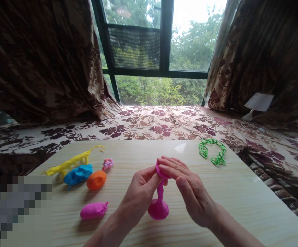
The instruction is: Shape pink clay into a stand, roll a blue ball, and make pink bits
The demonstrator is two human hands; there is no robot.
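Observation:
A pink modelling-clay goblet [160, 193] with a wide round foot, a thin stem and a broader top is upright over the table, close to its front. My left hand [144, 187] pinches the top's left side between thumb and fingers. Across the top lies my right hand [187, 183], its fingers stretched out and close together, the thumb apart; they touch the clay and hide much of the upper part. Whether the foot rests on the tabletop, I cannot tell.
Left on the table [241, 206] are a yellow clay animal [70, 162], a blue clay piece [78, 175], an orange clay piece [96, 180], a small pink-and-white beaded piece [107, 164] and a pink lump [93, 210]. A green clay chain [212, 151] lies back right. A lamp [259, 103] stands beyond.

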